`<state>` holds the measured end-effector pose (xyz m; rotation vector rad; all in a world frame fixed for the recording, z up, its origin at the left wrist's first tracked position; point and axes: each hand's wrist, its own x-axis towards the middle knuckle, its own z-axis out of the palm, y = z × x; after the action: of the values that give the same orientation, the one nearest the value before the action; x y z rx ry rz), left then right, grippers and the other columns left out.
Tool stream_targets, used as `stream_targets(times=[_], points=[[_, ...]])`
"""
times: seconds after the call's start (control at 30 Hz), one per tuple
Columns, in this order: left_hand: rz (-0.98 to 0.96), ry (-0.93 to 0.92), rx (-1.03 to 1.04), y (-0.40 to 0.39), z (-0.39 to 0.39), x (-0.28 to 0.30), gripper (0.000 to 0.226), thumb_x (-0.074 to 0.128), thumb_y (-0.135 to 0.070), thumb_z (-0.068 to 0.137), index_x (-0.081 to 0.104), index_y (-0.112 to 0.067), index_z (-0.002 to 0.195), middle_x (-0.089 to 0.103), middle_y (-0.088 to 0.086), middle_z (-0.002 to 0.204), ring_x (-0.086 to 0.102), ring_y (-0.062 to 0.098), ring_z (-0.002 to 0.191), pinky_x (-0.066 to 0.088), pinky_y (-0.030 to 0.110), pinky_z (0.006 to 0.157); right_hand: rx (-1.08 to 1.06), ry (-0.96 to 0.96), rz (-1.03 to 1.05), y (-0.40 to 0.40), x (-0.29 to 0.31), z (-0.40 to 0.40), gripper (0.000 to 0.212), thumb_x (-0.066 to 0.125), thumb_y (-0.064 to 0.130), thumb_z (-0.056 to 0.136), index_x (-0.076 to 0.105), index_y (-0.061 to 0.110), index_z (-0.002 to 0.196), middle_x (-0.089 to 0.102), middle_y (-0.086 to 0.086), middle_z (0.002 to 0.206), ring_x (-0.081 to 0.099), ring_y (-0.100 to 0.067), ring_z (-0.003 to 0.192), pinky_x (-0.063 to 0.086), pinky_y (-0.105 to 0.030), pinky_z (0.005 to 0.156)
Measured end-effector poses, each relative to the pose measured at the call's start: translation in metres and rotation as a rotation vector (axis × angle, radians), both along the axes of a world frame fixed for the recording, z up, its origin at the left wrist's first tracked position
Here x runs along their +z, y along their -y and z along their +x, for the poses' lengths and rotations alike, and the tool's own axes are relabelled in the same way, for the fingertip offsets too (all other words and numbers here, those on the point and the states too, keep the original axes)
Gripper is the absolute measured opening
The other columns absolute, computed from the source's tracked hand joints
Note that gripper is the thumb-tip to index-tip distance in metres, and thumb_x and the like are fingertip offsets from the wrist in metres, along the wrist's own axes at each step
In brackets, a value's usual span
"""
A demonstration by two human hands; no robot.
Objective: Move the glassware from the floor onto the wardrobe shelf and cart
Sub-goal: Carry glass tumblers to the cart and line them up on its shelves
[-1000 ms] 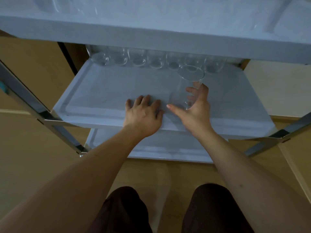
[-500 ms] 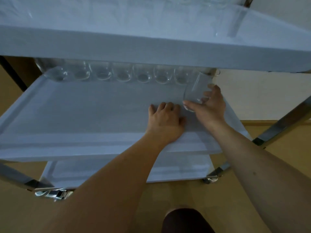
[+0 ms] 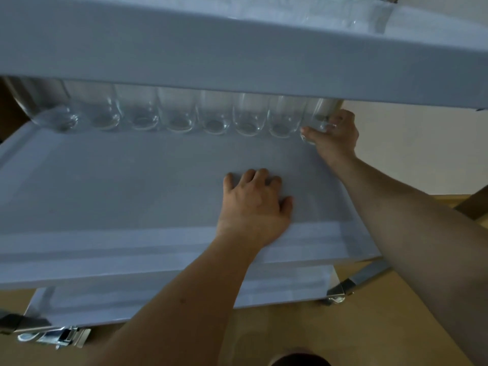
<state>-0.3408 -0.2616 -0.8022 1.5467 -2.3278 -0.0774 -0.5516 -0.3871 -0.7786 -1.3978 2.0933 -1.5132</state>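
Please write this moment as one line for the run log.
right hand: holds glass, right end of back row | left hand: flat on middle cart shelf | step: placing

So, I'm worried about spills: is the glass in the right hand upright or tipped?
Upright. The glass stands base down at the row's right end, right hand gripping its base.
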Motion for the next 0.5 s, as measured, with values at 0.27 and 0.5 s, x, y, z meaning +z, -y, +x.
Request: stream_targets(times=[0.27, 0.5], points=[[-0.001, 0.009, 0.018, 0.002, -0.001, 0.001, 0.052, 0.036, -0.058, 0.096, 0.056, -0.029, 0.134, 0.049, -0.002, 0.143, 0.040, 0.022, 0.135, 0.020, 0.053, 0.115, 0.026, -0.030, 0.041, 0.018, 0.000, -0.010, 0.080, 0.091, 0.042, 0.065, 0.052, 0.014, 0.128, 0.060, 0.009, 0.107, 0.059, -0.010, 0.097, 0.049, -0.025, 0.090], [0.007, 0.025, 0.015, 0.000, -0.001, 0.004, 0.057, 0.030, -0.059, 0.091, 0.058, -0.029, 0.129, 0.052, -0.003, 0.139, 0.043, 0.022, 0.133, 0.024, 0.052, 0.113, 0.026, -0.103, 0.177, 0.006, 0.001, -0.006, 0.086, 0.092, 0.041, 0.064, 0.049, 0.013, 0.133, 0.062, -0.003, 0.129, 0.058, -0.023, 0.119, 0.047, -0.029, 0.096]])
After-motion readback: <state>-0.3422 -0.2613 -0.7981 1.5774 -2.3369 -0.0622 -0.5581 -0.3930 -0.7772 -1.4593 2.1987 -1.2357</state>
